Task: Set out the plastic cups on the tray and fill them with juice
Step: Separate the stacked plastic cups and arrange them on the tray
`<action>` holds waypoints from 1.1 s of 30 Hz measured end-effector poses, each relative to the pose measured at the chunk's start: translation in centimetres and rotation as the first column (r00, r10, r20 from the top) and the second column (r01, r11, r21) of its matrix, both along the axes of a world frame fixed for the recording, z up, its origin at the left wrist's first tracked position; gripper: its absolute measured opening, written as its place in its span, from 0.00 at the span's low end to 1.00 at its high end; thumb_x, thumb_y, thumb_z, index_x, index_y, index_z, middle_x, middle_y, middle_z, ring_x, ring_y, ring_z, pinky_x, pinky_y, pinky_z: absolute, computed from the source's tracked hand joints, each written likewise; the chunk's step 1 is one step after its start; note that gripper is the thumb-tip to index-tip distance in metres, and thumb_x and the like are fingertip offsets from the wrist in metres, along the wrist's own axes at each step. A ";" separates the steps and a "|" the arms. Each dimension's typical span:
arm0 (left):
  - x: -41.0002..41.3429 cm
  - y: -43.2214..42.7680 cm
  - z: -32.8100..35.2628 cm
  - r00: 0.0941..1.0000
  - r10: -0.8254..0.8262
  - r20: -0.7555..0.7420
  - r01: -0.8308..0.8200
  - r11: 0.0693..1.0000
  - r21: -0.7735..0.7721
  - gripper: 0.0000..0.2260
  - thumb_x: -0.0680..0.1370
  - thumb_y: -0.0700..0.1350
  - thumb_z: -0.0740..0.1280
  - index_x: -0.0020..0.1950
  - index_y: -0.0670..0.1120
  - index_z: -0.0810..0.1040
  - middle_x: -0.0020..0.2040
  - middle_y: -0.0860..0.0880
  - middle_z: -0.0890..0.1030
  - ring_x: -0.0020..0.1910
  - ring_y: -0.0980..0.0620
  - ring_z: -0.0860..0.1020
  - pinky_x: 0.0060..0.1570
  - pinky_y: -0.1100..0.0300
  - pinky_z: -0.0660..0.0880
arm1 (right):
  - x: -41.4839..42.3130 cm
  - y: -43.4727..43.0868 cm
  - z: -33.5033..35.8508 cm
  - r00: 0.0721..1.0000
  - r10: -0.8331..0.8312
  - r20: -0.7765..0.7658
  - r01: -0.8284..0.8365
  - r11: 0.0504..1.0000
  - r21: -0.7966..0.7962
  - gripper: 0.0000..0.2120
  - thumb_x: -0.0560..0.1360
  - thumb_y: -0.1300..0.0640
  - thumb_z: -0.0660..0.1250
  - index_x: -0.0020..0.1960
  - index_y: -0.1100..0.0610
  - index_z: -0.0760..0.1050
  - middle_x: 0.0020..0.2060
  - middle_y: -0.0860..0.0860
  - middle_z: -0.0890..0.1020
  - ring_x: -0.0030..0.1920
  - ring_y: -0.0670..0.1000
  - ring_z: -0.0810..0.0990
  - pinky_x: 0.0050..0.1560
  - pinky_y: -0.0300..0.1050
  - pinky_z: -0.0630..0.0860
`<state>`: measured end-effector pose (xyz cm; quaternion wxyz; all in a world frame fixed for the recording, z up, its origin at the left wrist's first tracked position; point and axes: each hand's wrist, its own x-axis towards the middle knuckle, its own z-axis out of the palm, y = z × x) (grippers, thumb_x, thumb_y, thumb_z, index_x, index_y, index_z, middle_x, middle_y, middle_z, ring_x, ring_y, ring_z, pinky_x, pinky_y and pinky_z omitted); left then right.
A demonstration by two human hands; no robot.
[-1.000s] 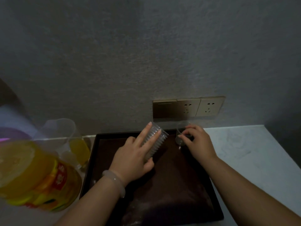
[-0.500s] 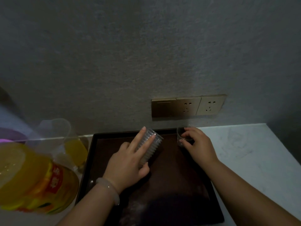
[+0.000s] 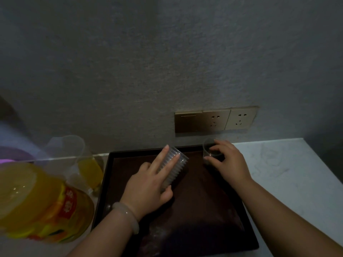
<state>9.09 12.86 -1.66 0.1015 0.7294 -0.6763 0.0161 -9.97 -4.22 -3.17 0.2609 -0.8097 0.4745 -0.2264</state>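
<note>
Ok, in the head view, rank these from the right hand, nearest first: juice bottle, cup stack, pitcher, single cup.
1. single cup, held by the right hand at the tray's far right corner.
2. cup stack, in the left hand over the tray's middle.
3. pitcher, just left of the tray.
4. juice bottle, far left.

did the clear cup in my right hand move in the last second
Yes, slightly: the single clear plastic cup in the right hand shifted toward the wall, nearer the gold socket panel.
</note>
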 end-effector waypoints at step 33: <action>1.4 2.1 -0.1 0.997 -0.049 -0.056 0.049 0.999 -0.005 0.38 0.70 0.61 0.57 0.76 0.62 0.41 0.78 0.53 0.45 0.48 0.50 0.75 0.26 0.62 0.75 | 4.7 3.4 8.7 0.899 -0.062 0.434 -0.118 0.920 0.375 0.19 0.75 0.53 0.69 0.64 0.46 0.69 0.47 0.40 0.76 0.47 0.38 0.74 0.41 0.36 0.69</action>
